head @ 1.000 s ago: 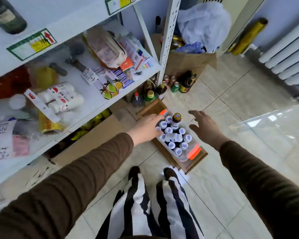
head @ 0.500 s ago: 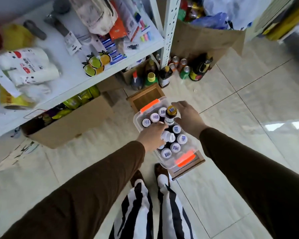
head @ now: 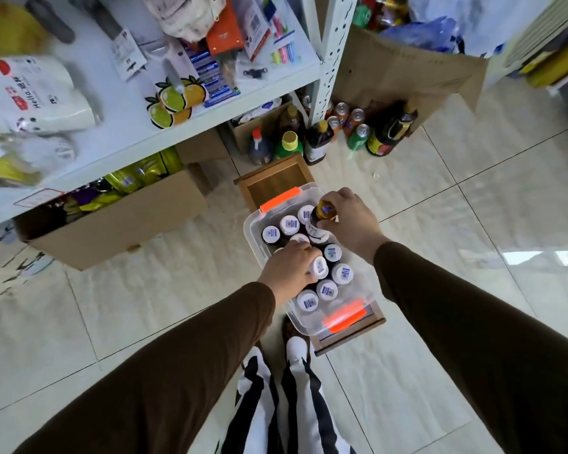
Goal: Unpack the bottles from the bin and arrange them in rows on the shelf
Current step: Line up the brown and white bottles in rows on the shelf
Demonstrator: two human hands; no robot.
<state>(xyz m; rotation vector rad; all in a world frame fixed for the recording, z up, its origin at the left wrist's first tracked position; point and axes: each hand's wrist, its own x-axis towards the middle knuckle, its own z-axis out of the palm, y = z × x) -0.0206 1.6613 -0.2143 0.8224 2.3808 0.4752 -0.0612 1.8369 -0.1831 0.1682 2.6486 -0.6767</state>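
Observation:
A clear plastic bin point(head: 253, 224) with orange latches sits on a wooden tray on the floor. It holds several dark bottles with white caps. My left hand point(head: 287, 268) grips a white-capped bottle point(head: 319, 267) near the bin's middle. My right hand point(head: 350, 221) holds the neck of a taller brown bottle with a gold cap point(head: 323, 211) at the bin's far right corner. The white shelf point(head: 138, 126) runs across the upper left, crowded with packets.
A cardboard box point(head: 118, 217) of yellow packs sits under the shelf. Sauce bottles and cans point(head: 351, 129) stand by the shelf post point(head: 333, 54), with another large cardboard box point(head: 404, 73) behind. My feet are just below the bin. Tiled floor point(head: 473, 224) spreads to the right.
Both hands came down from above the bin. The left has closed round a white-capped bottle, the right round the gold-capped bottle. The view dropped closer to the bin.

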